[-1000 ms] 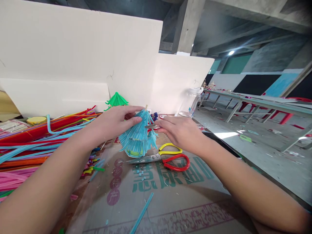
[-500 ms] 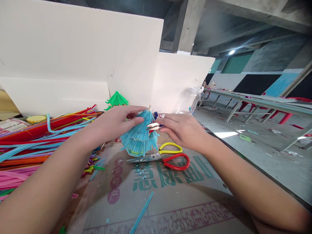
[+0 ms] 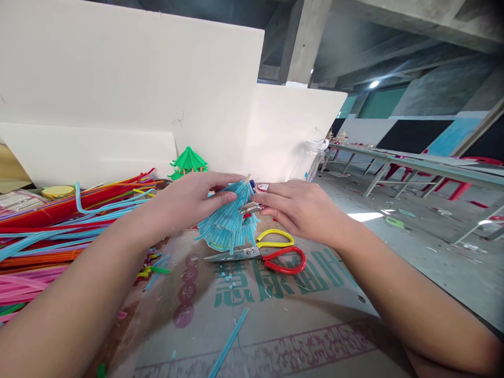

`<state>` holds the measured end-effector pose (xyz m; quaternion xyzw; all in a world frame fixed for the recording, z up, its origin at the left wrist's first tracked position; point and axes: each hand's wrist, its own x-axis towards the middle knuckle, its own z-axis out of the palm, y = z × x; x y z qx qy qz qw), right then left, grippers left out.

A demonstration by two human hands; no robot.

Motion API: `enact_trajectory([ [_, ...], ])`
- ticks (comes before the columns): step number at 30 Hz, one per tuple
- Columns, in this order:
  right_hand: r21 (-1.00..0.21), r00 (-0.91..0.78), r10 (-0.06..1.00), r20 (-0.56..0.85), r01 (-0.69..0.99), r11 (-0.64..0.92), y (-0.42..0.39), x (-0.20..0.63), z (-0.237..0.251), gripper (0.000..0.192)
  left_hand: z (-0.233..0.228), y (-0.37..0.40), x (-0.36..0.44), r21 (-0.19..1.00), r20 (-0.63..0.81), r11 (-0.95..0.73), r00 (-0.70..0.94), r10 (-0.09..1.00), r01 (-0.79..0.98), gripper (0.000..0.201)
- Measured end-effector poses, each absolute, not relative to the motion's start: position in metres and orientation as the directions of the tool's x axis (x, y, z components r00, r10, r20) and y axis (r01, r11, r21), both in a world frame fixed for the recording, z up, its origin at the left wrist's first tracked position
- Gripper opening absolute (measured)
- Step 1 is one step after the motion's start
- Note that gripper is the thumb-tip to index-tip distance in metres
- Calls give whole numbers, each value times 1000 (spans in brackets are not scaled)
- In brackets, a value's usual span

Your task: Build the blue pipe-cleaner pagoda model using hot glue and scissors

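Note:
My left hand [image 3: 192,198] grips a blue, cone-shaped roof model [image 3: 221,223], thumb on the near side and fingers behind it. The model is layered from fuzzy pipe-cleaner strips and has a pale stick poking from its tip; it leans to the right. My right hand [image 3: 305,211] is closed on small pliers [image 3: 249,208], whose metal jaws touch or nearly touch the model's right side; their handles are mostly hidden. Just below lie scissors [image 3: 284,261] with one yellow and one red handle, blades pointing left.
Bundles of coloured pipe cleaners [image 3: 43,239] cover the left side. Behind stand a green roof model [image 3: 189,160], white boards [image 3: 129,79] and a clear plastic jar [image 3: 309,160]. A blue strip [image 3: 230,341] and small blue scraps lie on the printed board [image 3: 275,325].
The blue model has tilted slightly further right in my left hand. The pliers' jaws have turned a little, and my right hand has shifted slightly. The scissors lie as before.

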<state>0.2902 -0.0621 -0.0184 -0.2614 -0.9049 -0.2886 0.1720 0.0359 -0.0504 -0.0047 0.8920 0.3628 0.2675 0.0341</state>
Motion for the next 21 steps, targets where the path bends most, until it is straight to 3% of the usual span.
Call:
enact_trajectory([
  [21,424,-792,448,416,604,675,-70,288,-14,37,-4,-53,38,227,462,-723,581,670,653,44],
])
